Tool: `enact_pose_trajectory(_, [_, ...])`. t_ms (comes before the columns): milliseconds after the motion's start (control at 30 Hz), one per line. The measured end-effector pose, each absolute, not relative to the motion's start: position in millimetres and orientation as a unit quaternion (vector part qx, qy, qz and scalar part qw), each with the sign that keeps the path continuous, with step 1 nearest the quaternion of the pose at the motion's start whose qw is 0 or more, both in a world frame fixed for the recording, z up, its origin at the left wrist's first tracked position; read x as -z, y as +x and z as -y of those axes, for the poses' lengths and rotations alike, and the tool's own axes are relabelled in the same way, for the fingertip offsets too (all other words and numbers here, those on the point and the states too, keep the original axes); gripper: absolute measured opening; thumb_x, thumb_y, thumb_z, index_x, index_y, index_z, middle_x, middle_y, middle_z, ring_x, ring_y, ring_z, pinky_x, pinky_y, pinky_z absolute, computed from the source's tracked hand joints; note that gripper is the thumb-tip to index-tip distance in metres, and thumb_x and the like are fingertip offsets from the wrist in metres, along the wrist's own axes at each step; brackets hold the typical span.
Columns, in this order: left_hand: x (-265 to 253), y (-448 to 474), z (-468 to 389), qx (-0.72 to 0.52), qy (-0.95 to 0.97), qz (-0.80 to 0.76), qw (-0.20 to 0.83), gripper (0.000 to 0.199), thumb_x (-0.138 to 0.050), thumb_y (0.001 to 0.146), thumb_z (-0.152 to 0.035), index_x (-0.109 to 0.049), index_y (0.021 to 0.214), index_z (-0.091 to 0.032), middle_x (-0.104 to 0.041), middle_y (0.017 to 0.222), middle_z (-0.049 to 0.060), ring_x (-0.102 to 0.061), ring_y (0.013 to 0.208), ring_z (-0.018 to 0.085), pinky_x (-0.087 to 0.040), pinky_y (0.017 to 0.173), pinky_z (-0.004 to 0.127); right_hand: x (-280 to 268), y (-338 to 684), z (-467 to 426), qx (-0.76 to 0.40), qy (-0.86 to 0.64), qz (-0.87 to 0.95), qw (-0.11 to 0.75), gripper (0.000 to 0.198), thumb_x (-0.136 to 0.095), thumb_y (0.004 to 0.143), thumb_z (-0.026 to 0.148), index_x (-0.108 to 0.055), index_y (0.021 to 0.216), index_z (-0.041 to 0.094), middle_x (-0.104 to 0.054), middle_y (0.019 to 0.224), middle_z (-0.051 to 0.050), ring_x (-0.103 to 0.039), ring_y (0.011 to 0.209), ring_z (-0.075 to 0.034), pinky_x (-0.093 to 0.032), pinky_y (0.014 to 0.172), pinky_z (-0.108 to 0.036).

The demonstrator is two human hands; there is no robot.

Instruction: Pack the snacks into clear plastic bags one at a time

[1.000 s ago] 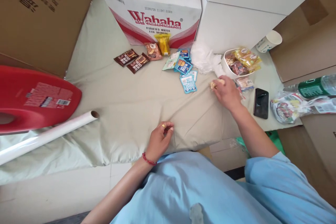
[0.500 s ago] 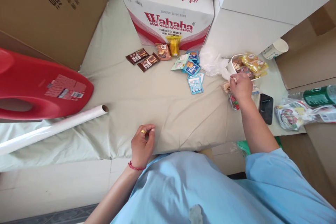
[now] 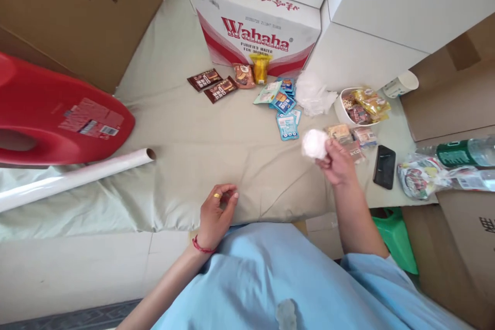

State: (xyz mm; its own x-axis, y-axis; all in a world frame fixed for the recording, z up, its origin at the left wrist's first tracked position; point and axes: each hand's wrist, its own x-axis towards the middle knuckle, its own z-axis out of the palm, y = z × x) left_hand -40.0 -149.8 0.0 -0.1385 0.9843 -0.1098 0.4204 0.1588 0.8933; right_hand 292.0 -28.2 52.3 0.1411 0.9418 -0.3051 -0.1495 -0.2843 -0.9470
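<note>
My right hand [image 3: 338, 161] is closed on a round, whitish-pink piece [image 3: 315, 144], smeared by motion, whose kind I cannot make out. It is held above the cloth, left of several small packaged snacks [image 3: 339, 132]. Behind them a white bowl [image 3: 341, 112] holds more wrapped snacks [image 3: 369, 102]. My left hand [image 3: 217, 214], with a ring and a red bracelet, rests near the front edge of the cloth. Its fingers are loosely curled, with a gap to the thumb and nothing in them. Several blue sachets [image 3: 287, 127] lie farther back, beside a crumpled clear plastic bag [image 3: 313, 94].
A Wahaha carton [image 3: 255, 31] stands at the back, with dark brown packets [image 3: 220, 88] before it. At left are a red jug [image 3: 58, 113] and a white roll [image 3: 77, 180]. A phone [image 3: 384, 167], paper cup [image 3: 401, 84] and green-labelled bottle [image 3: 456, 153] are at right.
My right hand has come away from the bowl, leftward and nearer to me, carrying the pale round piece. Snacks it covered now show. My left hand is nearly still; the view has shifted slightly.
</note>
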Motion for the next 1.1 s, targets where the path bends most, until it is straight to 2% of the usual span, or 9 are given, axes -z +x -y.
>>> enact_pose_trajectory(200, [-16, 0, 131, -0.43, 0.599, -0.537, 0.409, 0.023, -0.066, 0.095, -0.046, -0.063, 0.095, -0.023, -0.062, 0.092, 0.002, -0.056, 0.07, 0.012, -0.05, 0.067, 0.027, -24, 225, 86, -0.694, -0.506, 0.207, 0.468, 0.047, -0.092, 0.068, 0.052, -0.058, 0.077, 0.021, -0.041, 0.059, 0.009, -0.024, 0.047, -0.005, -0.021, 0.04, -0.018])
enact_pose_trajectory(300, [-23, 18, 121, -0.429, 0.641, -0.495, 0.401, 0.033, -0.073, 0.091, -0.051, -0.065, 0.105, -0.022, -0.062, 0.095, 0.004, -0.055, 0.072, 0.013, -0.05, 0.068, 0.029, -23, 214, 90, -0.724, -0.498, 0.225, 0.421, 0.047, -0.091, 0.071, 0.054, -0.058, 0.076, 0.02, -0.038, 0.058, 0.01, -0.02, 0.047, -0.004, -0.019, 0.04, -0.017])
enact_pose_trajectory(400, [-23, 28, 116, -0.418, 0.658, -0.49, 0.392, 0.022, -0.066, 0.097, -0.043, -0.068, 0.101, -0.022, -0.065, 0.089, 0.003, -0.058, 0.074, 0.014, -0.05, 0.072, 0.029, -27, 207, 88, -0.739, -0.496, 0.265, 0.371, 0.05, -0.088, 0.073, 0.059, -0.057, 0.076, 0.021, -0.038, 0.056, 0.01, -0.022, 0.047, -0.005, -0.017, 0.041, -0.018])
enact_pose_trajectory(567, [-16, 26, 119, -0.399, 0.652, -0.515, 0.388, 0.019, -0.056, 0.102, -0.03, -0.073, 0.098, -0.023, -0.069, 0.084, 0.002, -0.062, 0.075, 0.014, -0.049, 0.074, 0.028, -27, 198, 86, -0.719, -0.493, 0.334, 0.358, 0.052, -0.08, 0.077, 0.069, -0.057, 0.079, 0.023, -0.046, 0.061, 0.007, -0.035, 0.053, -0.009, -0.027, 0.046, -0.021])
enact_pose_trajectory(667, [-13, 21, 120, -0.402, 0.642, -0.522, 0.393, 0.019, -0.056, 0.1, -0.028, -0.073, 0.097, -0.022, -0.069, 0.084, 0.002, -0.062, 0.075, 0.015, -0.047, 0.073, 0.028, -24, 201, 85, -0.721, -0.486, 0.38, 0.315, 0.048, -0.086, 0.075, 0.063, -0.064, 0.086, 0.022, -0.053, 0.069, 0.005, -0.039, 0.057, -0.009, -0.032, 0.05, -0.023])
enact_pose_trajectory(833, [-7, 12, 115, -0.419, 0.525, -0.557, 0.489, 0.022, -0.057, 0.097, -0.038, -0.068, 0.09, -0.021, -0.066, 0.079, 0.001, -0.06, 0.072, 0.014, -0.047, 0.07, 0.026, -24, 218, 82, -0.727, -0.494, 0.374, 0.296, 0.045, -0.09, 0.071, 0.056, -0.063, 0.08, 0.021, -0.051, 0.066, 0.006, -0.034, 0.053, -0.007, -0.026, 0.048, -0.024])
enact_pose_trajectory(933, [-2, 8, 113, -0.444, 0.45, -0.567, 0.528, 0.025, -0.061, 0.094, -0.044, -0.065, 0.089, -0.02, -0.064, 0.076, -0.001, -0.059, 0.07, 0.014, -0.047, 0.068, 0.026, -27, 222, 83, -0.725, -0.502, 0.366, 0.297, 0.046, -0.086, 0.075, 0.061, -0.062, 0.081, 0.021, -0.056, 0.07, 0.004, -0.035, 0.053, -0.008, -0.025, 0.046, -0.023])
enact_pose_trajectory(1000, [-1, 7, 114, -0.451, 0.436, -0.572, 0.528, 0.025, -0.064, 0.093, -0.045, -0.066, 0.089, -0.02, -0.064, 0.076, 0.0, -0.058, 0.07, 0.014, -0.047, 0.068, 0.026, -28, 217, 85, -0.71, -0.509, 0.375, 0.309, 0.047, -0.08, 0.079, 0.066, -0.065, 0.088, 0.022, -0.062, 0.08, 0.001, -0.043, 0.059, -0.01, -0.032, 0.047, -0.022])
enact_pose_trajectory(1100, [-3, 7, 117, -0.453, 0.441, -0.559, 0.536, 0.026, -0.066, 0.092, -0.045, -0.067, 0.089, -0.02, -0.066, 0.078, 0.0, -0.059, 0.071, 0.014, -0.047, 0.07, 0.027, -26, 204, 88, -0.679, -0.517, 0.403, 0.332, 0.053, -0.085, 0.075, 0.063, -0.067, 0.107, 0.025, -0.067, 0.096, -0.003, -0.056, 0.075, -0.014, -0.044, 0.055, -0.024])
